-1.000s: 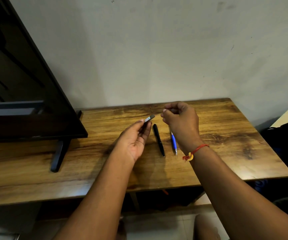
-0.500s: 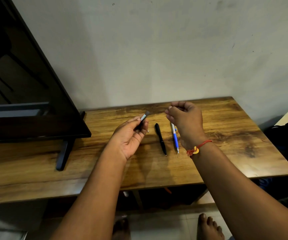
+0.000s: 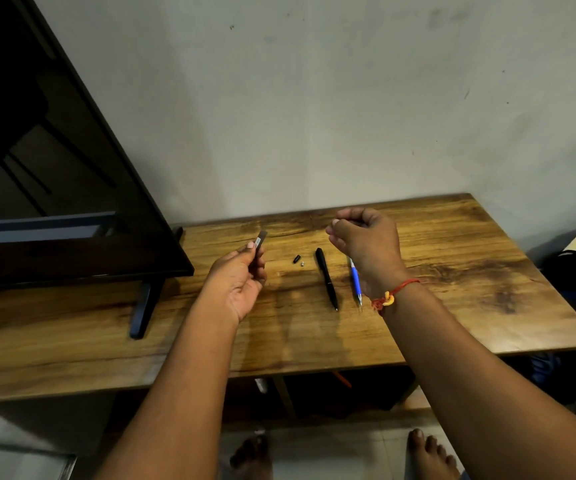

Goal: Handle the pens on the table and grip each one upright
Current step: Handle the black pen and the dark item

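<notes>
Left of centre, L hand [image 3: 241, 282] pinches a dark pen [image 3: 258, 249] btwn thumb and fingers, palm up. The pen is tilted, top end leaning up-right, above the table [image 3: 470, 271] and not touching it. Pale label near its top; writing too small to read.

R hand [image 3: 366, 244], right of centre, is curled into a loose fist w/ its back to the camera. Nothing shows in it. It hangs over the table's far half. Red-and-yellow thread [image 3: 392, 296] round that wrist.

Flat on the table btwn the hands: small black cap [image 3: 295, 259] w/ a tiny silver bit [image 3: 302, 263] just beside it. Right of those is a black pen [image 3: 326, 277], tip toward the camera. Near it lies a blue pen [image 3: 355, 280], roughly parallel, its top end hidden under the R hand. No brand legible on either.

Table is wood-grain w/ dark knots and stands against a plain grey wall [image 3: 314, 116] w/ faint marks. Black TV [image 3: 54, 202] fills the upper left, its foot [image 3: 142, 310] on the table. Bare feet [image 3: 251, 455] on pale floor at the bottom edge.
</notes>
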